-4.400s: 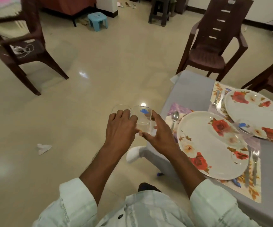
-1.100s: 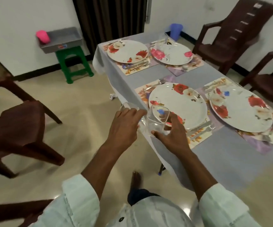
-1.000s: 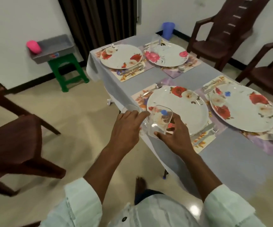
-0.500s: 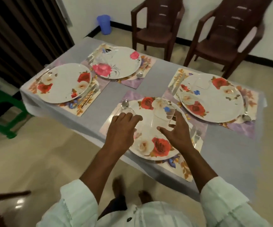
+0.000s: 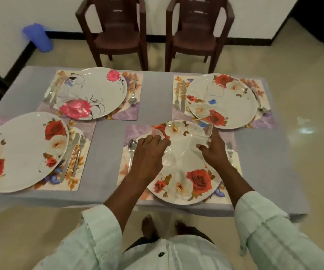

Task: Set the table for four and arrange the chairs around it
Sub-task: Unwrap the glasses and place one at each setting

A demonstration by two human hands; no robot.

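Glasses, one per grip, L hand (image 5: pixel 147 152) & R hand (image 5: pixel 213 151), over near-edge plate (image 5: pixel 184 184) (table (image 5: pixel 110 149)).

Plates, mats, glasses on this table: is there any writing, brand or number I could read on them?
None: no words, numbers or brand marks can be read.
The plates, such as the one nearest the person, bear only painted flowers.
The placemats show leaf and flower patterns, no text.
The clear glass held by the right hand carries a small blue mark, too blurred to read as lettering.
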